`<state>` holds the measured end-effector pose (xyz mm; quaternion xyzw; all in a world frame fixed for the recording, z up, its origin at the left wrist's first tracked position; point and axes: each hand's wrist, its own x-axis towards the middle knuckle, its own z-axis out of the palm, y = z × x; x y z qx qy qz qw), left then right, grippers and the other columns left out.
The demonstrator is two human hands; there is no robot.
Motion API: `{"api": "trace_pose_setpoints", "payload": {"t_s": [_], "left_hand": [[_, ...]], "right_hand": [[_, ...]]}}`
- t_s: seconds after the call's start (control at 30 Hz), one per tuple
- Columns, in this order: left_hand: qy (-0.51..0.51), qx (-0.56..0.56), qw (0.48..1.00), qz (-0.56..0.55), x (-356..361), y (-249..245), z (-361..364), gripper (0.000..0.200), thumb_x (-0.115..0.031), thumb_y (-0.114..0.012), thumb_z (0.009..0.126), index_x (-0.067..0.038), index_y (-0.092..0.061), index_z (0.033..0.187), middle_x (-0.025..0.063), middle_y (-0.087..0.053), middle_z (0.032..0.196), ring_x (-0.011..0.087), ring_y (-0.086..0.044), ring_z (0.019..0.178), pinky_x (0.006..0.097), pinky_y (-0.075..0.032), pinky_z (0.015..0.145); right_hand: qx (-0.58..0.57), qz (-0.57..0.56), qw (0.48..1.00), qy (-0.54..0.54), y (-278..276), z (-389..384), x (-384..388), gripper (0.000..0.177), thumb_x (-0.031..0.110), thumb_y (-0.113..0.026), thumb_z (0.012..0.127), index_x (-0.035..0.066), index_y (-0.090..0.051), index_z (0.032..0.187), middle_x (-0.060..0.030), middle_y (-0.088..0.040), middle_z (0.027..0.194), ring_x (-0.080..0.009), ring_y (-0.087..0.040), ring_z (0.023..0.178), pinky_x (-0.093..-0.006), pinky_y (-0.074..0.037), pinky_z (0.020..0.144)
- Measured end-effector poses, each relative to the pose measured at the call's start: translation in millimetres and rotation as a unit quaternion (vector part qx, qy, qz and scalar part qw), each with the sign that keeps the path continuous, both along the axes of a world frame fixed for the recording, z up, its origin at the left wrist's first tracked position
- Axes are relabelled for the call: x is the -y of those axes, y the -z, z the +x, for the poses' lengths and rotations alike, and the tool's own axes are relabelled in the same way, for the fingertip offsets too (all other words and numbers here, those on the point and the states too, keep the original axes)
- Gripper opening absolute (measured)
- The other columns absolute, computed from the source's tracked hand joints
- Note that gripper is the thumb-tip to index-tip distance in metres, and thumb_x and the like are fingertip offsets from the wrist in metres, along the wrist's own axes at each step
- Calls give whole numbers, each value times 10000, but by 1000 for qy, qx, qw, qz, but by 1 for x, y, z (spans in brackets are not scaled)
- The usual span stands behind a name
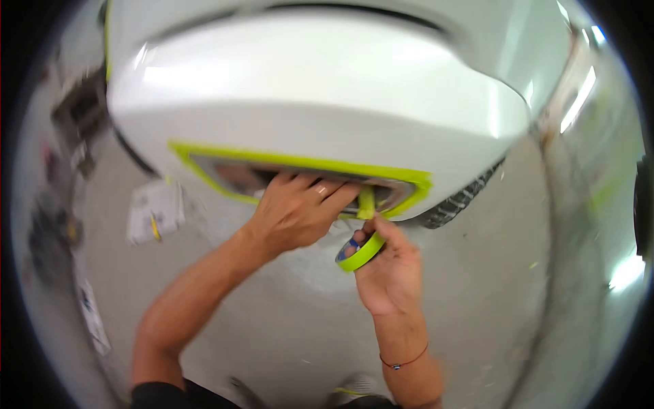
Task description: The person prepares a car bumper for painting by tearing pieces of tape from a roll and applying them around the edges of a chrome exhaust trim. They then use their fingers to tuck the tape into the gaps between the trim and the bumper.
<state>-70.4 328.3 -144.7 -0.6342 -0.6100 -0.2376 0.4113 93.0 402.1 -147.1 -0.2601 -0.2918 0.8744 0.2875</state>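
Looking down from the head camera, I start at the far left with a jumble of dark, blocky objects point(82, 112), too blurred for me to identify. Just right of them, white sheets point(144, 204) lie on the grey floor point(470, 293), with a slim yellow item point(156, 227) on top.

Across the upper middle I have a glossy white vehicle body panel point(313, 82). Low on it, a yellow-green tape border point(272, 159) runs around a recessed opening with a grey rim point(235, 176).

My left hand point(294, 213), with a light-coloured ring point(322, 189) on one finger, reaches up to the opening. Its fingertips are hidden inside, so I cannot tell how wide or narrow that grip is.

Right of those fingers, a short yellow-green tape strip point(366, 202) stands across the right part of the opening. Just below, my right hand point(392, 276) is palm up, its grip closed around a yellow-green tape roll with a blue inner core point(364, 253), the fingers curled through the ring. The thumb is at the lower end of the strip. A thin reddish cord bracelet with a small bead point(407, 364) circles that wrist.

Farther right, a black treaded tyre point(465, 200) shows beneath the panel.
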Motion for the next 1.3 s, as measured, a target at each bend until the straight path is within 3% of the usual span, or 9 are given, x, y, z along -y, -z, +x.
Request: {"api": "trace_pose_setpoints", "payload": {"t_s": [0.07,0.27,0.33,0.53,0.6,0.8,0.93,1.03,1.3], "left_hand": [[-2,38,999,-11,7,1,2,351,-132,-579,832,-162,-652,1175,-14,-681,1048,181,-617,967,339,-479,828],[76,185,935,292,-5,28,-8,194,-134,-593,818,-81,-661,992,16,-678,948,195,-631,902,334,-493,809],[116,211,936,257,2,27,-3,104,-140,-595,807,-65,-630,869,31,-665,877,198,-630,858,336,-496,789],[115,226,940,228,1,31,5,93,-124,-623,804,-69,-634,879,37,-663,844,206,-623,834,323,-494,764],[64,292,935,189,3,28,19,116,-165,-655,813,-69,-638,876,57,-663,792,229,-619,824,349,-478,804],[-1,425,879,218,-9,8,56,250,-243,-731,792,-29,-661,901,88,-667,716,276,-629,807,430,-419,896],[1,472,865,167,-18,-1,53,257,-246,-732,778,-20,-681,890,102,-666,692,279,-634,768,422,-412,886],[-16,458,847,268,-25,0,55,184,-194,-734,748,-22,-701,803,113,-656,663,285,-623,725,425,-398,872],[-81,454,832,308,-50,0,65,84,-149,-760,701,-81,-729,738,72,-632,685,264,-593,776,421,-377,889]], "right_hand": [[-58,-11,998,-29,-4,1,-4,158,158,-599,938,35,-622,1035,-52,-598,929,-201,-562,866,-370,-468,763],[62,79,993,-62,-21,5,-2,178,174,-568,961,38,-630,1057,-68,-620,897,-221,-580,865,-378,-459,772],[55,114,987,-100,-25,6,-6,193,162,-562,949,29,-629,1071,-79,-636,911,-226,-575,875,-384,-450,791],[83,126,986,-65,-28,9,-11,222,131,-565,920,4,-624,1092,-100,-644,939,-231,-560,881,-383,-429,812],[34,119,979,-161,-22,16,-28,285,126,-533,933,7,-593,1185,-116,-646,1086,-252,-585,1007,-416,-444,912],[37,89,991,-88,-23,6,-3,400,121,-448,966,16,-482,1350,-136,-529,1391,-298,-493,1306,-476,-349,1136],[25,78,992,-96,-12,10,-16,413,131,-463,965,13,-479,1360,-127,-545,1373,-292,-506,1287,-462,-363,1123],[-14,62,989,-131,-3,8,-27,426,144,-486,959,20,-482,1366,-110,-551,1370,-285,-507,1287,-452,-372,1115],[-38,113,979,-164,1,9,-24,393,150,-544,933,48,-533,1312,-63,-581,1327,-216,-539,1232,-413,-402,1069]]}}
